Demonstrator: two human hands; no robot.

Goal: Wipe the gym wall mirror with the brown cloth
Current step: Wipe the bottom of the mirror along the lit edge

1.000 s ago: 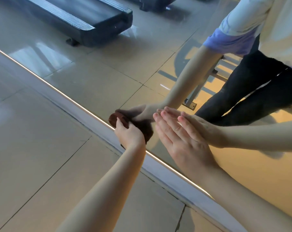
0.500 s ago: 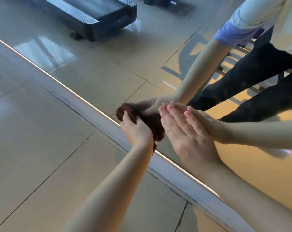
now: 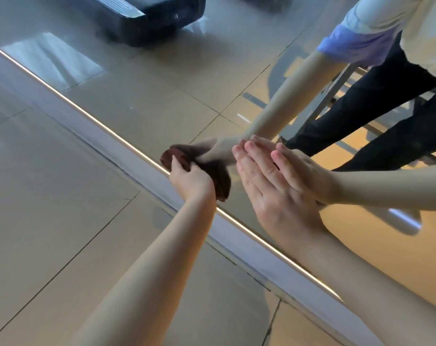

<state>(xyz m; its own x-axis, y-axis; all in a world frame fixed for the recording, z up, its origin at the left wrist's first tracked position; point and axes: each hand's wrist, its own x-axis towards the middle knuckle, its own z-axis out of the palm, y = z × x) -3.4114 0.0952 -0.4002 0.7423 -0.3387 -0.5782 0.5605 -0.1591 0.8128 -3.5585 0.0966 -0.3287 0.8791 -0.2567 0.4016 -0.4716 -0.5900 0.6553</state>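
The left hand (image 3: 190, 182) reaches forward on a bare, almost straight forearm, its back turned to the camera. Its fingers curl round the brown cloth (image 3: 220, 177), which bulges out beyond the fingertips and on the side facing the other hand. The right hand (image 3: 274, 193) lies just beside it. Its fingers (image 3: 252, 156) are straight and close together against the wall mirror (image 3: 162, 96), with the tips level with the left hand's fingertips. The bare right forearm slants in from the lower right.
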